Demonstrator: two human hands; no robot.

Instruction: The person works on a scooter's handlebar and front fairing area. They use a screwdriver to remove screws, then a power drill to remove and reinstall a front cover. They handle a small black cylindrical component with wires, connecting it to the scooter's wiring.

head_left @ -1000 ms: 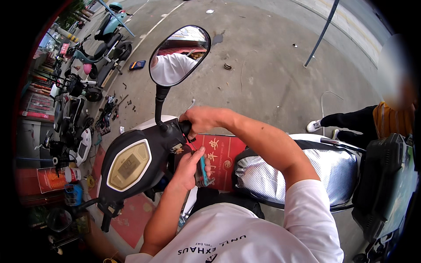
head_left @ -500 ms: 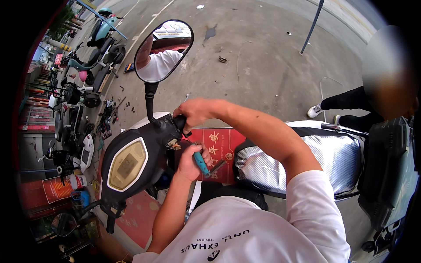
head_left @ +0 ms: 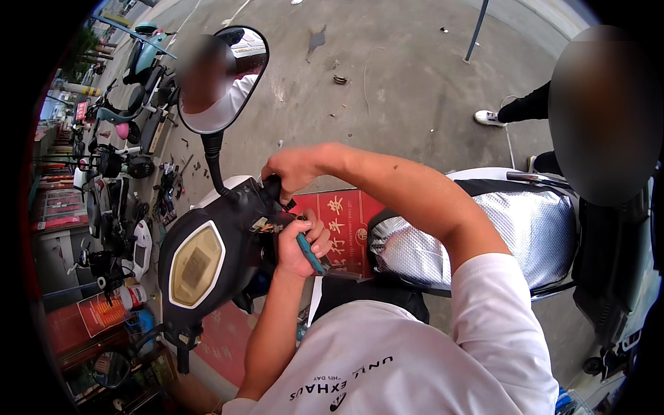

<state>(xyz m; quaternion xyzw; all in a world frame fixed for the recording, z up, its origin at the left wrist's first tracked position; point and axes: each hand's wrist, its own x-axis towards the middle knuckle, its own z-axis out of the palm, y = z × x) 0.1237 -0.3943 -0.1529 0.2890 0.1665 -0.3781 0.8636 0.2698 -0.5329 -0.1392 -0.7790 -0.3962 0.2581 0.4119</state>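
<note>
My right hand (head_left: pixel 294 166) is closed round the black control housing (head_left: pixel 275 192) at the scooter's handlebar end, just right of the mirror stem. Below it, my left hand (head_left: pixel 299 250) grips a teal-handled tool (head_left: pixel 311 254); its working end is unclear. Beside that hand, keys (head_left: pixel 261 225) sit in the black front cowl, which carries a dashboard (head_left: pixel 195 266) with a yellowish screen. A round-edged mirror (head_left: pixel 244 50) stands above. Under my hands lies a red floor mat (head_left: pixel 351 242) with gold lettering, and to the right is the silver-covered seat (head_left: pixel 484 235).
Several parked scooters (head_left: pixel 137 69) line the left side, with scattered parts (head_left: pixel 171 187) on the concrete. A person (head_left: pixel 522 104) in dark trousers stands at the right, near a black rear box (head_left: pixel 598 256). A blue pole (head_left: pixel 477 31) rises at the top right.
The view has shifted, so the mirror now appears higher and farther left. My left hand has turned a little with the tool; my right hand stays on the handlebar end.
</note>
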